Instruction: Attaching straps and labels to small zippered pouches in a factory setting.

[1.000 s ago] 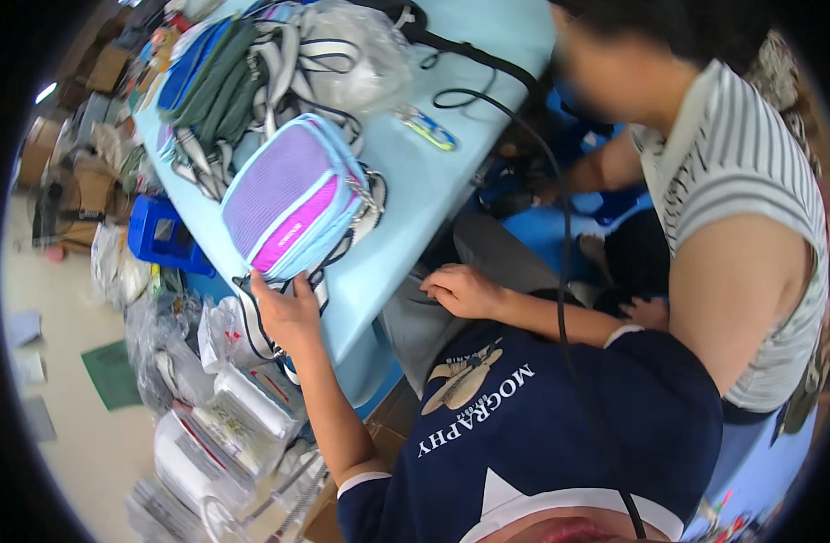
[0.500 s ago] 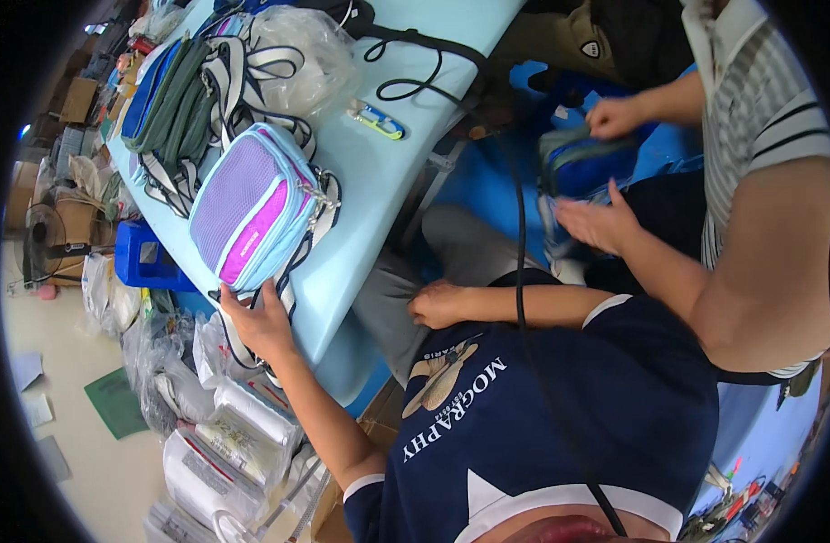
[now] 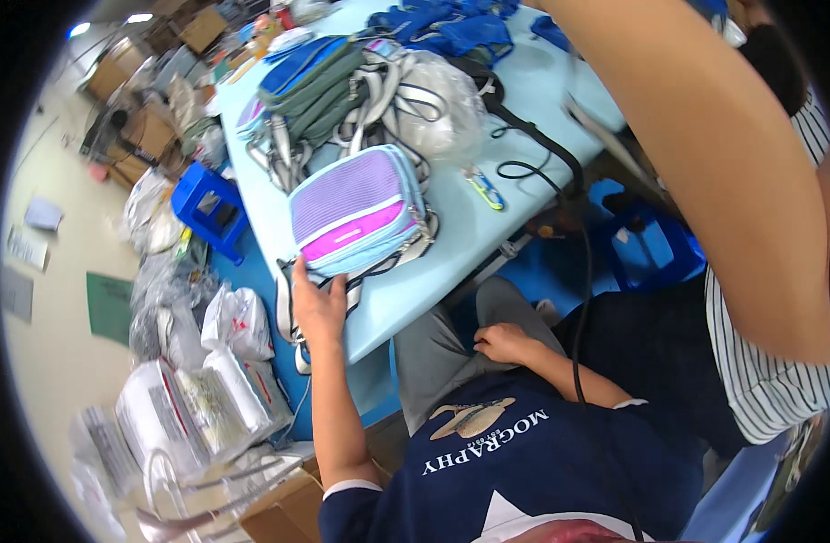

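A small purple mesh bag (image 3: 347, 195) with a magenta panel and light blue trim lies on the table, a metal clasp and striped strap at its right side. My left hand (image 3: 319, 303) touches the bag's near edge, thumb and forefinger spread apart. Some of its other fingers are hidden. Down on my lap, my right hand (image 3: 505, 344) rests with its fingers loosely curled, and I see nothing in them. Yellow-and-blue thread snips (image 3: 485, 190) lie on the table to the right of the bag.
Green and blue bags (image 3: 315, 95) are stacked behind, beside clear plastic wrapping (image 3: 447, 104). More blue bags (image 3: 451, 27) lie at the far end. A co-worker's arm (image 3: 705, 163) reaches over from the right. A black cable (image 3: 582, 299) hangs in front. Blue stools (image 3: 207, 208) flank the table (image 3: 401, 312).
My view has swung, so the table sits farther right. The co-worker, earlier handling a blue-and-green bag low at the right, now stretches an arm toward the table's far side. My hands stay put.
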The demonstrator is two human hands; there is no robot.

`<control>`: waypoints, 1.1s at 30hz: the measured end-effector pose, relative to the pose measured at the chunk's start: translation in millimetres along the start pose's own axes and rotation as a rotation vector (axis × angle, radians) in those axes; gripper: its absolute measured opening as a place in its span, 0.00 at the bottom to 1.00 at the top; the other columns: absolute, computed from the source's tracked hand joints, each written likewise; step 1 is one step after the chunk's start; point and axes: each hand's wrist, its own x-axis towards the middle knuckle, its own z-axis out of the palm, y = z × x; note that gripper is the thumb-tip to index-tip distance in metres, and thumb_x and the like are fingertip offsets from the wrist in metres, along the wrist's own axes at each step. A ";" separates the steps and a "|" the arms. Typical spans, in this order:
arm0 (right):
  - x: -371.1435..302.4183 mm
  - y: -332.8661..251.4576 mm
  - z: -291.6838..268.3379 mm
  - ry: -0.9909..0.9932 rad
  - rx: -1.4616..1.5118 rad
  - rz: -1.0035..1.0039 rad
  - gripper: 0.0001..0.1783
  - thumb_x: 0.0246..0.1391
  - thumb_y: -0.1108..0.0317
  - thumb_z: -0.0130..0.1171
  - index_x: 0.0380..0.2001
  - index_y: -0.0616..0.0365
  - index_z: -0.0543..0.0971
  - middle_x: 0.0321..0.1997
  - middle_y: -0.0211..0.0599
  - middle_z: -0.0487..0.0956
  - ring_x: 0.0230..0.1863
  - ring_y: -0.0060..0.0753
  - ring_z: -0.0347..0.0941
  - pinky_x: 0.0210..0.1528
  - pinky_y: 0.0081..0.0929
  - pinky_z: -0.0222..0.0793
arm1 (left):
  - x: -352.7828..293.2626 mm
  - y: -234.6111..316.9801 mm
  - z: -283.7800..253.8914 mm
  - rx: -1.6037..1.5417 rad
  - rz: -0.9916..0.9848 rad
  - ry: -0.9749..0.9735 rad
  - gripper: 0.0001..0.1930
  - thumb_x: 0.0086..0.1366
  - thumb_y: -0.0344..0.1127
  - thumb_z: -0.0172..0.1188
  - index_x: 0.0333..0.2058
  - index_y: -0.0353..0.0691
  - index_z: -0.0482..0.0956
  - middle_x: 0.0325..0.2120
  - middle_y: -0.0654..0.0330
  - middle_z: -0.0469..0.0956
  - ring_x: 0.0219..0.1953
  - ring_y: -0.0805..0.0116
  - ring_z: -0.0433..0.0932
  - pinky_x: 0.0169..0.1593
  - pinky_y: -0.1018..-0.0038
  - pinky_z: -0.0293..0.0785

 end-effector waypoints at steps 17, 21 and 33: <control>21.3 -53.3 -141.5 0.372 0.141 -0.282 0.10 0.49 0.64 0.57 0.29 0.60 0.79 0.31 0.44 0.78 0.35 0.46 0.75 0.38 0.35 0.70 | 3.3 -21.7 -23.0 -0.102 0.145 -0.186 0.36 0.51 0.32 0.62 0.56 0.27 0.56 0.34 0.40 0.74 0.34 0.43 0.74 0.36 0.58 0.71; 35.0 -106.9 -161.9 0.257 0.259 -0.673 0.02 0.44 0.74 0.60 0.23 0.60 0.78 0.23 0.40 0.77 0.25 0.41 0.74 0.27 0.30 0.69 | 52.7 -28.8 -70.0 -0.223 0.060 -0.583 0.24 0.54 0.31 0.60 0.50 0.37 0.66 0.33 0.45 0.77 0.32 0.53 0.78 0.36 0.66 0.73; 82.8 -166.0 -177.0 0.593 0.319 -0.358 0.02 0.48 0.77 0.55 0.24 0.64 0.76 0.21 0.39 0.76 0.23 0.37 0.74 0.26 0.28 0.68 | 393.6 -175.4 60.0 -0.988 -0.589 0.066 0.14 0.61 0.43 0.56 0.37 0.37 0.76 0.30 0.60 0.78 0.31 0.72 0.76 0.32 0.75 0.71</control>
